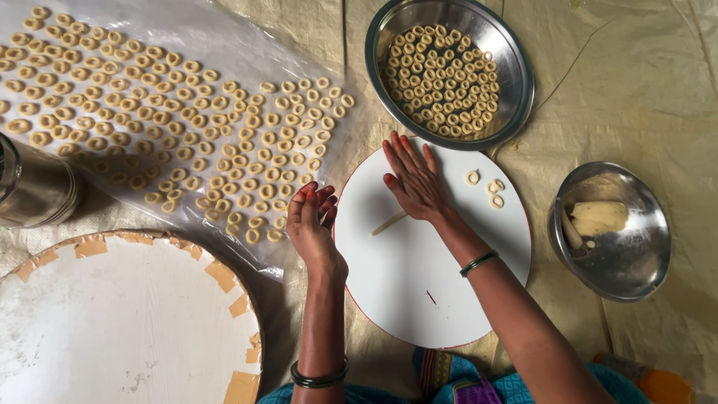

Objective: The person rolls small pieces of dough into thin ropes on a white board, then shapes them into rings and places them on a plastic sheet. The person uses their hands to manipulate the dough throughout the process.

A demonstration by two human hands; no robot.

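Two steel bowls point(449, 71) – two round boards point(434, 299) – three dough rings point(490, 188) on one.

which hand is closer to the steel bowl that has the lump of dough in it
The right hand. It lies flat on the white round board, the side where the dough bowl sits. The left hand is at the board's far edge, by the plastic sheet.

Pale dough, white board, silver steel

Cream dough rings point(179, 142) on clear plastic sheet point(224, 37); white round board point(419, 284), red-edged; shiny silver bowls point(516, 82); dark green bangles point(479, 262)
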